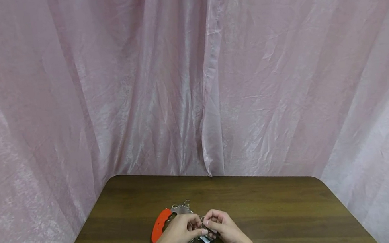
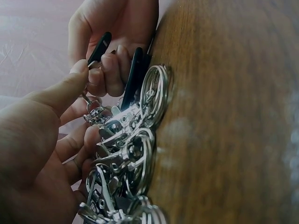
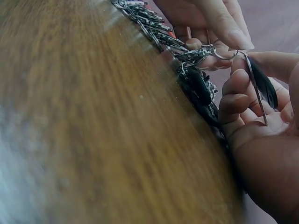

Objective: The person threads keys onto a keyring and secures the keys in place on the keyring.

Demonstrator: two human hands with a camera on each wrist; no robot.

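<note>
Near the table's front, my left hand (image 1: 182, 231) pinches a small metal ring (image 3: 225, 54) between thumb and fingers. That ring joins a short silver chain to a black keychain fob (image 3: 263, 85) with a thin metal edge. My right hand (image 1: 227, 231) holds this fob in its curled fingers, close to the left fingertips. Below the hands lies another black fob (image 1: 206, 241) with a shiny silver face. A pile of silver key rings and clasps (image 2: 124, 154) lies under and beside my left hand, partly hidden by it.
An orange curved handle (image 1: 160, 226) lies left of my left hand, beside the metal pile. The brown wooden table (image 1: 281, 208) has rounded far corners. Pink curtains (image 1: 163, 101) hang behind it and at both sides.
</note>
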